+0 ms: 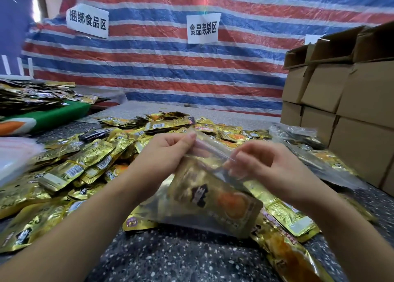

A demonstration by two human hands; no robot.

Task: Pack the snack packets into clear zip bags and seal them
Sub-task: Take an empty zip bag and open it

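Above the speckled worktop [181,256], left hand [168,151] and right hand [268,162] pinch the mouth of a clear zip bag [204,205] already holding gold packets; sealing looks underway; a big heap of loose snack packets [85,164] awaits.

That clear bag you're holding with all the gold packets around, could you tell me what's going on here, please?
A person is packing gold snack packets into a clear zip bag. The left hand and right hand pinch the bag's top edge on either side, with packets already inside. Whether the zip is closed yet is unclear. Loose packets cover the speckled table, and cardboard boxes are stacked at the right.
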